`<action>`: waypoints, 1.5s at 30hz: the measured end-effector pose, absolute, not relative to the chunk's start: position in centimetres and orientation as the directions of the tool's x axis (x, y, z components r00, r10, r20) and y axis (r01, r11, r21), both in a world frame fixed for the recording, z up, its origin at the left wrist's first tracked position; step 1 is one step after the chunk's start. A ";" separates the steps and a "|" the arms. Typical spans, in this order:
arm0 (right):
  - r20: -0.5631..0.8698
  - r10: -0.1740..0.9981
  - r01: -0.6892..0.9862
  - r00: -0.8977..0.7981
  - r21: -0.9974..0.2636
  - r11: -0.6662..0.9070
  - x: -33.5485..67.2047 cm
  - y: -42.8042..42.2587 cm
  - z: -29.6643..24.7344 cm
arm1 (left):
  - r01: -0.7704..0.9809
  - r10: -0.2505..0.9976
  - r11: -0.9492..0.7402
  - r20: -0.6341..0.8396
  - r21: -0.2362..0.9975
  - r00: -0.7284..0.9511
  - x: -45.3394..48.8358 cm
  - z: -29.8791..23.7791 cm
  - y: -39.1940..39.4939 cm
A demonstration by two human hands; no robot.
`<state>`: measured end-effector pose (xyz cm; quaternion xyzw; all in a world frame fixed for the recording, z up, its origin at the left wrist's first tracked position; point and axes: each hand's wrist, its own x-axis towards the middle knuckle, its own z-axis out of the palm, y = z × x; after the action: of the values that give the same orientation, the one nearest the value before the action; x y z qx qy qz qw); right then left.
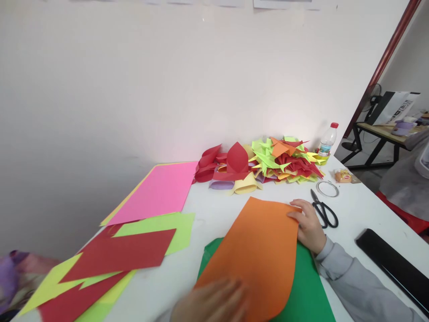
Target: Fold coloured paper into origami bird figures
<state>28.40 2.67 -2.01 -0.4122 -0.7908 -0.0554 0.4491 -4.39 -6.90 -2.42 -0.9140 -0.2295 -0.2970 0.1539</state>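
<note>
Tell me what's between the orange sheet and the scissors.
In the head view, your right hand is between the orange sheet and the scissors, holding the sheet's far right corner.

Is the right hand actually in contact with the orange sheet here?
Touching. The head view shows it plainly: the right hand has its thumb and fingers on the upper right corner of the orange sheet.

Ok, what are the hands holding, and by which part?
Right hand: an orange sheet, pinched at its far right corner. Left hand: blurred at its near left; grip can't be told.
</note>
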 end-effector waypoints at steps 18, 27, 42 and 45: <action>0.444 0.893 0.792 -0.068 -0.521 0.319 31.0 3.5 -4.8 | 0.860 0.822 -0.486 0.255 -0.155 0.510 -13.9 -3.8 2.8; 0.478 0.877 0.890 0.052 -0.421 0.176 32.8 4.2 -4.2 | 0.548 0.528 -0.835 0.360 0.053 0.769 -1.1 -1.5 -1.0; 0.740 0.668 0.849 0.077 -0.400 0.346 32.2 3.1 -1.8 | 0.297 0.224 -0.954 0.762 0.044 0.607 5.7 -6.7 -5.1; 0.794 0.603 0.853 0.079 -0.367 0.371 32.1 2.8 -1.2 | 0.258 0.121 -0.965 0.786 -0.051 0.606 4.8 -6.5 -5.2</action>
<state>32.08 2.79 -1.24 -0.5460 -0.6664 -0.1272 0.4915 4.84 -5.18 -6.53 -0.8925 -0.1062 -0.4310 0.0796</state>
